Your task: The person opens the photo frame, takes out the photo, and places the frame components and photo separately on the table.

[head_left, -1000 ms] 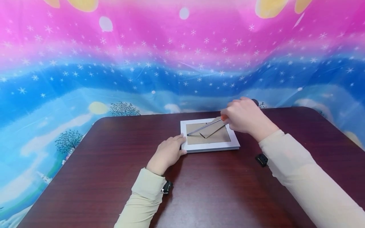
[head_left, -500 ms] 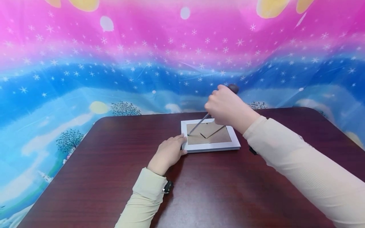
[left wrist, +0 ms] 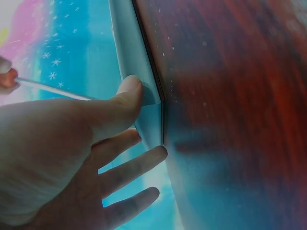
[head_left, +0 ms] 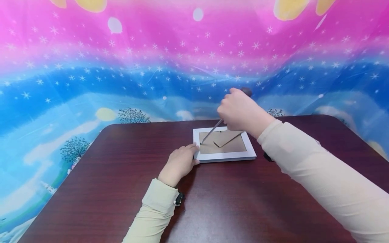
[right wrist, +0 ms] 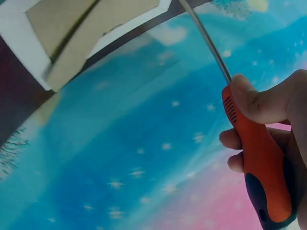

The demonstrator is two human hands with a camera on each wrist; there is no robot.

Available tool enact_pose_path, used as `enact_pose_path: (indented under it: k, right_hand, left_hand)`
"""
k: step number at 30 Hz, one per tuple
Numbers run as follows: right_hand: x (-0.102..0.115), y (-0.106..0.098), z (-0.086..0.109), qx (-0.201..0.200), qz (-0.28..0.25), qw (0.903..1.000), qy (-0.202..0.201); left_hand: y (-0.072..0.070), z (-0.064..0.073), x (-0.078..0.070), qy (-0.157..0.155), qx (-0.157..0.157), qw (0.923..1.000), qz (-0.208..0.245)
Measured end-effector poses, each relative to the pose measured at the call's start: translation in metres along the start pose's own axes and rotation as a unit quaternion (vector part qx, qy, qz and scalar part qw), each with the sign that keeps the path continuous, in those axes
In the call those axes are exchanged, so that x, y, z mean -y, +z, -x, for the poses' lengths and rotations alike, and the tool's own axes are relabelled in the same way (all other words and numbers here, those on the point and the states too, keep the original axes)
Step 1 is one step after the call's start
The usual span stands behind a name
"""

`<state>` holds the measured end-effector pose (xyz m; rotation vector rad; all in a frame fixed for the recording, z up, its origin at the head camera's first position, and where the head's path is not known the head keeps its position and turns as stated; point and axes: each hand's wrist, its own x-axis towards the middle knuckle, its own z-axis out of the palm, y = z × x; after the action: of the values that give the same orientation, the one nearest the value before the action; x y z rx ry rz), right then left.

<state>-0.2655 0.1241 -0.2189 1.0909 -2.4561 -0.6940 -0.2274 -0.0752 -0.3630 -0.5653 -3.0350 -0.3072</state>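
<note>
A white picture frame (head_left: 225, 157) lies face down on the table, its brown backing board (head_left: 208, 149) uppermost. A brown stand leg (right wrist: 72, 64) tilts up from that board. My right hand (head_left: 241, 109) grips a screwdriver (right wrist: 261, 148) by its orange and black handle. The metal shaft (head_left: 211, 133) slants down, and its tip meets the board's left inner edge, near a small dark spot too small to identify. My left hand (head_left: 177, 162) holds the frame's near left corner. Its thumb (left wrist: 128, 88) presses the near side, while the other fingers lie spread along the left side.
The dark red-brown table (head_left: 127, 175) is glossy and extends around the frame. Right behind its back edge hangs a pink and blue cloth (head_left: 152, 74) printed with snowflakes. Each wrist wears a small black camera (head_left: 178, 199).
My right hand has moved left and up, so the screwdriver stands steeper, while its tip stays at the left inner edge. In the last half second it barely shifts. The left hand stays put.
</note>
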Motion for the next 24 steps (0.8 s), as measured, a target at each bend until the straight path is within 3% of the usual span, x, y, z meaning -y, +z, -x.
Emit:
enact_pose_path:
  k: [5,14,17,24]
  right_hand:
    - [-0.016,0.020,0.013,0.017,-0.104,0.9932,0.049]
    - [-0.028,0.052,0.033,0.052,-0.201,0.9725,0.105]
    - [-0.027,0.057,0.036,0.044,-0.204,0.9720,0.108]
    - [-0.020,0.046,0.030,-0.024,-0.141,0.9877,0.062]
  left_hand:
    - [-0.001,-0.001,0.000,-0.010,0.016,0.9998,0.009]
    - [0.001,-0.001,-0.001,-0.008,0.016,0.9998,0.010]
    - [0.001,0.000,-0.001,-0.009,0.017,0.9997,0.012]
    - [-0.002,0.001,-0.002,-0.011,0.021,0.9996,0.016]
